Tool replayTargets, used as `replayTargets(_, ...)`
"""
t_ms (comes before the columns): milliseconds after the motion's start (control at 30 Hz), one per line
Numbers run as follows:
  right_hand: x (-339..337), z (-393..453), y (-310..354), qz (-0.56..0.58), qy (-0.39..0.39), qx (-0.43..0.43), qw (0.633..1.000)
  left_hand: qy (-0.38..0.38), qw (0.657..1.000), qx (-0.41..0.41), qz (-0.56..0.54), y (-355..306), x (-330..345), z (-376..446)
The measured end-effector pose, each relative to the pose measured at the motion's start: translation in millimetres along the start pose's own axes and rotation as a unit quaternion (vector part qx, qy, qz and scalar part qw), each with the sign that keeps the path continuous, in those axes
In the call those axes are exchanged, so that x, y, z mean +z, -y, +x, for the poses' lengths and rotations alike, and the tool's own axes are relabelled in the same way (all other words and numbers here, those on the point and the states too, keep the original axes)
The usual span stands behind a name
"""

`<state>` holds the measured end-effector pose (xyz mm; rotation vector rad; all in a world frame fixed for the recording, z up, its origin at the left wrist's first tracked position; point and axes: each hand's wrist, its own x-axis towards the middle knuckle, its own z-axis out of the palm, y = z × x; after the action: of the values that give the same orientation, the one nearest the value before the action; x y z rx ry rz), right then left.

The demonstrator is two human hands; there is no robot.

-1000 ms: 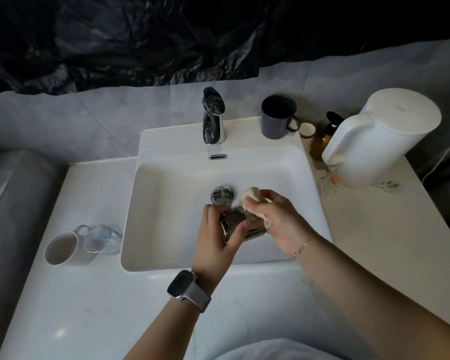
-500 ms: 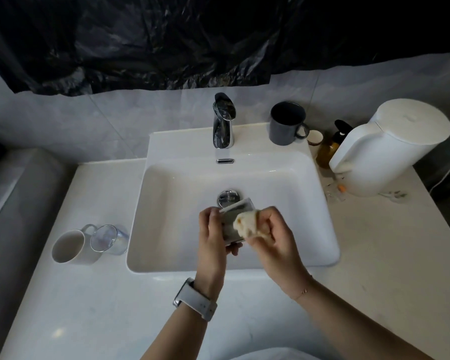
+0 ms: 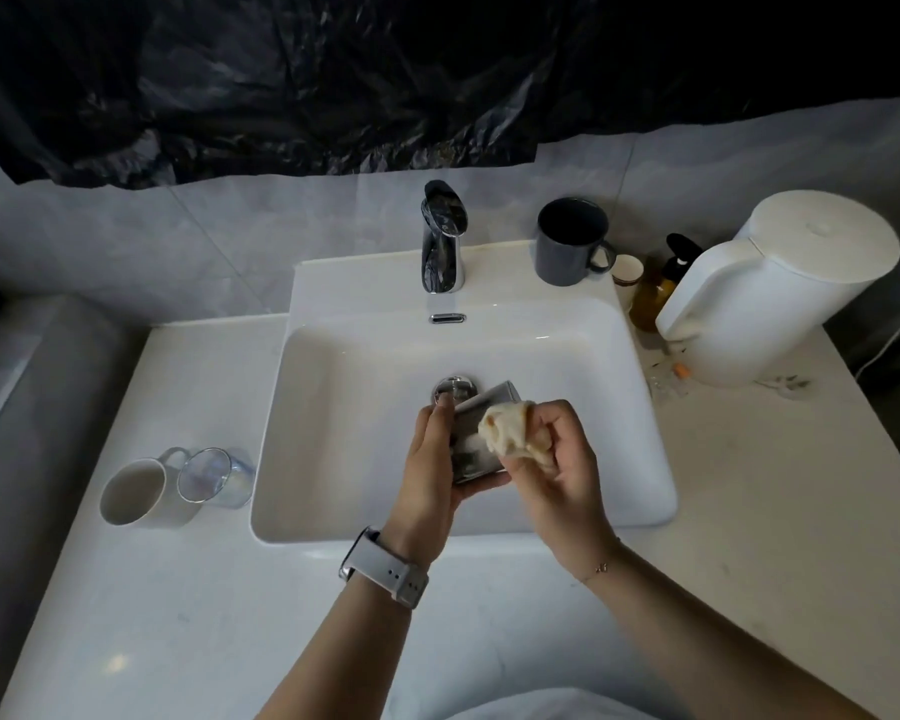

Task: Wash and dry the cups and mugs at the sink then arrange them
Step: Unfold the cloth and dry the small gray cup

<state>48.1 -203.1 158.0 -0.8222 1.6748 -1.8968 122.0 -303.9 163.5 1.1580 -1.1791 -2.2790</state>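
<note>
There, over the middle of the white sink [image 3: 640, 491], a shiny metal cup [image 3: 481, 433] lay tilted in the person's grasp, held just in front of the round drain [image 3: 454, 389]. The left hand [image 3: 432, 459] was wrapped round it from the left side, fingers curled along its wall and thumb underneath. The right hand [image 3: 552, 454] was closed on a crumpled cream cloth [image 3: 505, 428], which it pressed against the cup's right side. A grey-strapped watch [image 3: 385, 569] sat on the left wrist and a thin bracelet [image 3: 601, 568] on the right.

Behind the basin rose a chrome tap [image 3: 442, 241], with a dark grey mug [image 3: 567, 244] standing upright on the sink's back ledge to its right, handle turned rightward. Beside that mug stood a small pale-rimmed pot [image 3: 627, 270] and an amber pump bottle [image 3: 655, 293], and next to them a large white kettle [image 3: 780, 288] on the worktop [image 3: 780, 511].

Well apart on the left of the worktop, a white mug [image 3: 136, 493] and a clear glass cup [image 3: 214, 475] lay on their sides, touching one another, mouths turned toward the camera. Crumpled black plastic sheeting [image 3: 333, 70] covered the wall above the grey tiles.
</note>
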Motion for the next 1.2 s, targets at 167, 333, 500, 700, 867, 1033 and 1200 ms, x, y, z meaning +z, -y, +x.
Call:
replayTargets(167,-6.5,26.7,13.9,0.134,-0.024,0.203,0.97,-0.031,0.868,0.362,0.339,10.6,-13.8,-0.9)
replayTargets(333,-8.1,38.5,20.7,0.223,-0.065,0.243,0.942,0.024,0.825,0.421,0.378,6.2,-24.0,6.7)
replayTargets(500,13.5,13.6,14.2,0.096,-0.068,0.021,0.993,0.063,0.99,0.068,-0.111,4.1,-5.7,3.8)
replayTargets(700,31.0,-12.5,0.9,0.052,-0.085,0.05,0.994,-0.005,0.965,0.007,-0.263,10.6,8.5,8.8)
replayTargets(867,19.6,-14.3,4.3,0.184,-0.154,0.199,0.95,-0.072,0.975,0.06,-0.203,14.7,-2.8,19.3)
replayTargets(1033,-12.5,12.9,16.9,0.011,-0.109,0.044,0.993,-0.006,0.97,0.013,-0.244,0.4,-29.7,22.0)
replayTargets(1200,12.4,36.0,15.3,-0.276,0.107,-0.159,0.942,0.049,0.977,-0.008,-0.208,-2.4,-25.4,21.5)
